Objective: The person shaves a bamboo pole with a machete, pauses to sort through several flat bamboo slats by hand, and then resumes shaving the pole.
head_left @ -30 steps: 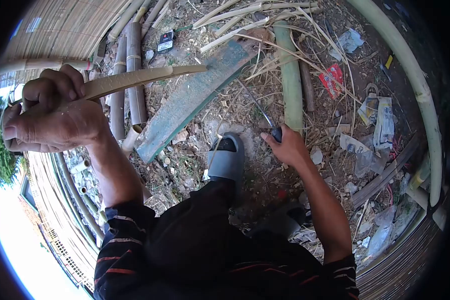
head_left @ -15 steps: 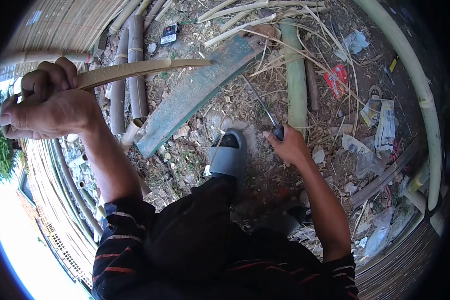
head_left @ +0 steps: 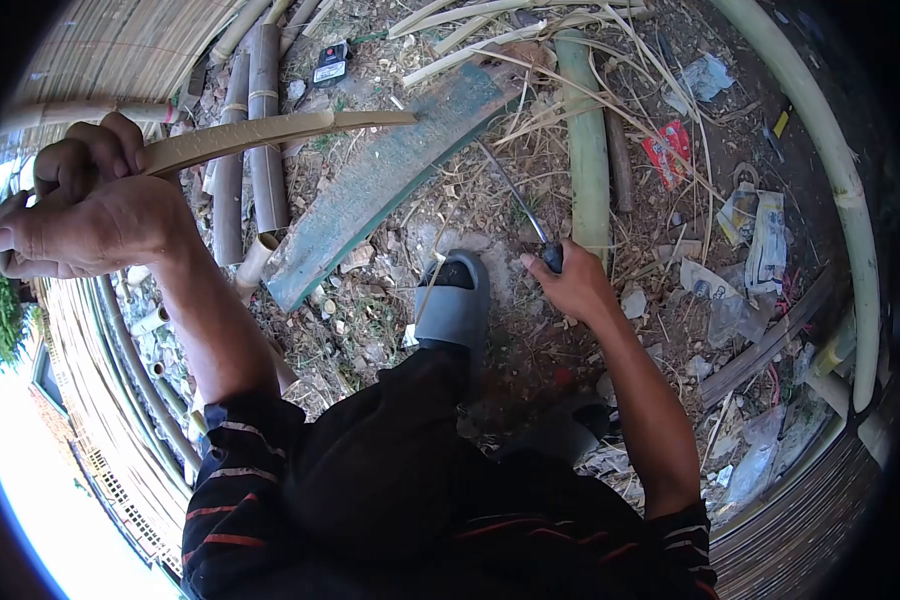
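Note:
My left hand [head_left: 100, 210], raised at the left, is closed around one end of a split bamboo strip [head_left: 235, 138]. The strip's far end narrows and passes over a green, worn plank [head_left: 390, 165] slanting across the ground; contact between them is hard to judge. Low in front of me, my right hand [head_left: 577, 282] grips the black handle of a long, thin metal tool [head_left: 518, 197]. Its narrow shaft points up and left, toward the plank's lower edge. Whether that shaft is a blade seen edge-on cannot be made out.
My grey slipper [head_left: 450, 305] stands below the plank. A green bamboo length [head_left: 588, 150] lies right of it, among thin bamboo strips. Dark bamboo poles [head_left: 267, 130] and a small black device [head_left: 332, 63] lie at upper left. A long pole [head_left: 850, 200] curves along the right.
The whole view has shifted slightly. My left hand and the bamboo strip sit a little lower and further left in the picture. Both hands keep their grips.

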Demonstrator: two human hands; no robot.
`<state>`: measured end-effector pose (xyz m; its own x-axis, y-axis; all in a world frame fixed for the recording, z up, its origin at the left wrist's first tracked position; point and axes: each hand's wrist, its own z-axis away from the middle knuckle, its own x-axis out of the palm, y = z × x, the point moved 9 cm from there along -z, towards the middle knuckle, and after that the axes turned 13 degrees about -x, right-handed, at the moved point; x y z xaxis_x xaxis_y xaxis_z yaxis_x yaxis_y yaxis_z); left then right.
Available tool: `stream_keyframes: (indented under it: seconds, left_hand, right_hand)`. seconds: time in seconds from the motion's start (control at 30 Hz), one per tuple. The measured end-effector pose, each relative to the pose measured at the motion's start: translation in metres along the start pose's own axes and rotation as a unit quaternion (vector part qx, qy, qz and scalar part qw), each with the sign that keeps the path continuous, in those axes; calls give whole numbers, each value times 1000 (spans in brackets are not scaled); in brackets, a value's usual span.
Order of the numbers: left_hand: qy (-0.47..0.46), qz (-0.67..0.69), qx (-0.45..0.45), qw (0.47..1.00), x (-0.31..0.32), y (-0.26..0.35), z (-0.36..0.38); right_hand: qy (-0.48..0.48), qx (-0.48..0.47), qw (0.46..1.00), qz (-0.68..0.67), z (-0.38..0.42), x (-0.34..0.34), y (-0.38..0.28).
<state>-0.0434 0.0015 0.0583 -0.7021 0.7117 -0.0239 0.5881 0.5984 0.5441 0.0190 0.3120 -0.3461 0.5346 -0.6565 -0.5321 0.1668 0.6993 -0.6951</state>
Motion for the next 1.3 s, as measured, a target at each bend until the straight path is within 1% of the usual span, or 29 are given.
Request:
stream_keyframes:
  seconds: [0.1,0.17,0.2,0.27,0.3,0.37,0.43,0.5,0.53,0.6,0.73,0.8,0.83,0.9,0.93,1.0,1.03,1.1,1.17,1.23,1.3]
  left_hand:
    - [-10,-2,-12,1000,-2,-4,-2]
    - [-47,20,10,999,2,-1,-4]
    - [-49,22,7,999,4,-1,-2]
    - [32,-31,-23,999,1,1,5]
    - [29,-24,-29,999,-2,-4,3]
    - [-45,-19,-109,993,5,-20,-6]
    - [-29,-30,-125,991,3,-24,-2]
    - [-3,-43,-89,995,-1,-17,-2]
    - [-2,-45,-87,995,-3,-17,-3]
    - [-44,-54,-94,993,1,-21,-4]
    - [-48,-42,-88,994,4,-18,-2]
    - [13,-48,-73,996,3,-8,2]
    - [12,-47,-74,996,0,-11,1]
    - [-17,-1,-94,995,-3,-22,-2]
    - [-18,0,-93,996,3,-17,1]
    - [14,6,-28,1000,12,11,9]
    - [15,11,-22,1000,11,11,7]
    - [-12,36,-19,999,9,7,4]
    - [-10,48,-14,999,10,9,4]
    - [16,58,-49,997,6,2,2]
    - [15,80,-34,996,8,10,5]
  right_hand:
    - [-2,0,1000,11,0,0,-1]
    - [1,-4,1000,4,-1,2,2]
    - [5,-8,1000,-3,-2,3,3]
    - [5,-2,1000,1,-2,5,5]
    - [4,-1,1000,5,-2,5,6]
    - [-6,14,1000,2,-1,3,4]
    - [-18,21,1000,-2,0,3,4]
    - [-11,12,1000,0,0,3,2]
    - [-12,10,1000,-1,0,3,2]
    - [-18,11,1000,0,0,3,2]
    - [-8,8,1000,-1,-2,6,7]
    - [-14,11,1000,-8,0,3,1]
    - [-13,12,1000,-9,0,3,1]
    - [-14,10,1000,0,0,4,2]
    - [-12,10,1000,-1,0,4,2]
    - [-16,13,1000,-2,0,3,2]
    - [-10,10,1000,-2,-1,1,1]
    - [-6,4,1000,-9,0,4,2]
    - [14,-16,1000,-8,0,1,-1]
    - [-1,-8,1000,3,1,-1,-4]
    - [11,-12,1000,5,2,-4,-6]
